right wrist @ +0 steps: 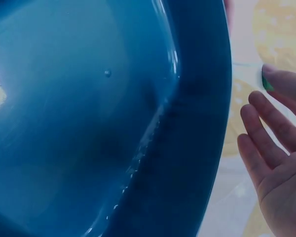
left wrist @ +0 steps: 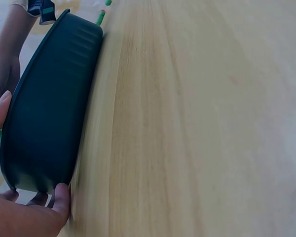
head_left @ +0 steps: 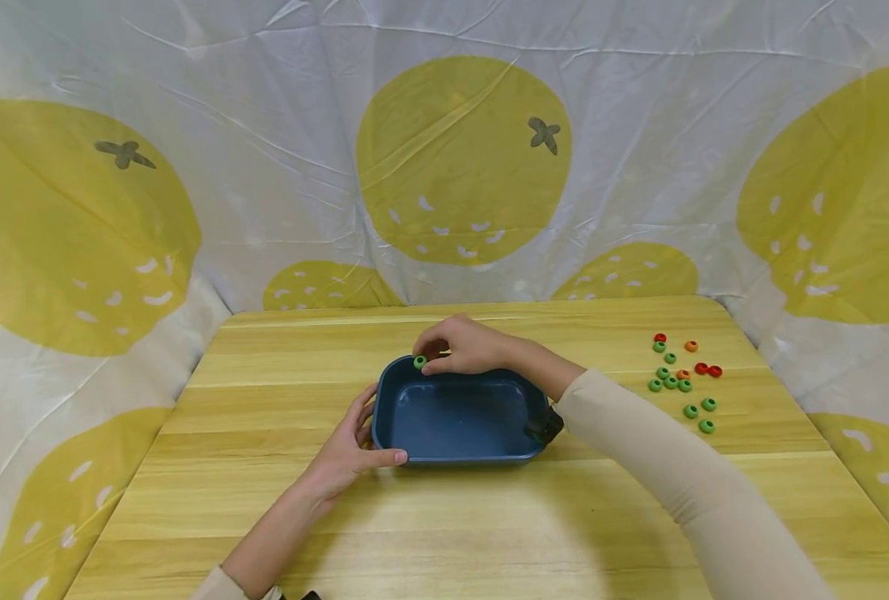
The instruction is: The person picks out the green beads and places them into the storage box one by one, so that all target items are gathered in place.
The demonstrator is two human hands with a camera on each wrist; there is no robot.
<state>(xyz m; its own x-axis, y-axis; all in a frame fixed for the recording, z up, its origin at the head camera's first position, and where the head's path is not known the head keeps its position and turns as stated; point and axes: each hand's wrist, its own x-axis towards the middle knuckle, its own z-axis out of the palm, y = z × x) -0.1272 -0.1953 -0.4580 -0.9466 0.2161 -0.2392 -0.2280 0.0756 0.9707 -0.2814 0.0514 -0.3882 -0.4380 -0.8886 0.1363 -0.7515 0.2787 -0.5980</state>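
Note:
A dark blue rectangular basin (head_left: 462, 421) with rounded corners stands on the wooden table. At its left end my left hand (head_left: 350, 454) grips it, thumb over the near rim and fingers along the outer wall. In the left wrist view, fingertips of that hand (left wrist: 27, 215) show against the basin's end (left wrist: 54, 103). Over the far left rim, my right hand (head_left: 466, 346) pinches a green bead (head_left: 420, 362) between thumb and finger. That bead (right wrist: 266, 83) is partly hidden by fingers in the right wrist view.
Several loose green beads (head_left: 671, 382), red beads (head_left: 702, 368) and orange beads (head_left: 691, 346) lie at the table's right. A black object (head_left: 547, 425) shows at the basin's right end, by the right sleeve. A fruit-patterned cloth (head_left: 459, 158) hangs behind the table.

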